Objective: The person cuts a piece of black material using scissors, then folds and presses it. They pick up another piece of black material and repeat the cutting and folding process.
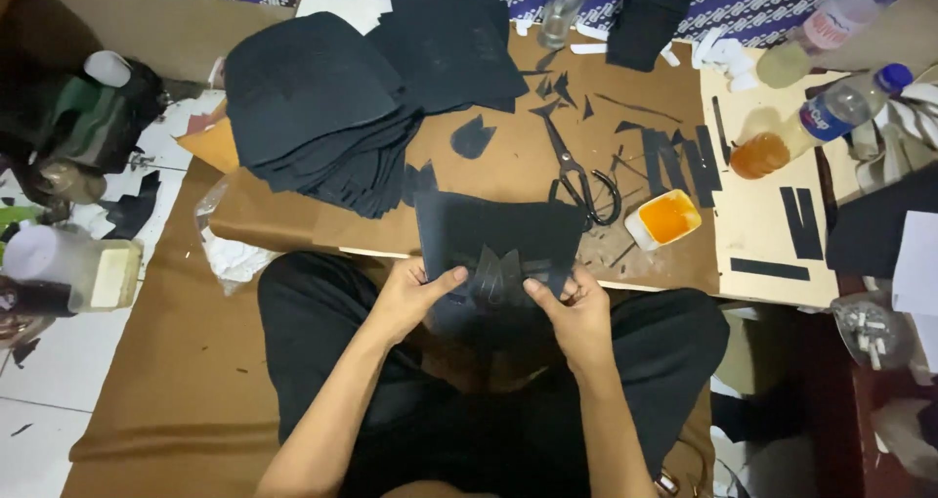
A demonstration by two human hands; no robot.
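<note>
A flat black cut piece of material [493,232] is held over my lap at the near edge of a brown board [508,161]. My left hand [415,296] grips its lower left part, thumb on top. My right hand [572,301] grips the lower right part. Between my thumbs a small black pointed shape [496,275] lies on the piece. Black scissors [578,177] rest on the board just beyond the piece.
A thick stack of black cut sheets [318,107] covers the board's left. An orange-filled tub [663,218] stands right of the scissors. Black strips [684,161] and scraps lie at the right. Plastic bottles [821,122] lie at the far right. Jars [73,263] stand on the floor at left.
</note>
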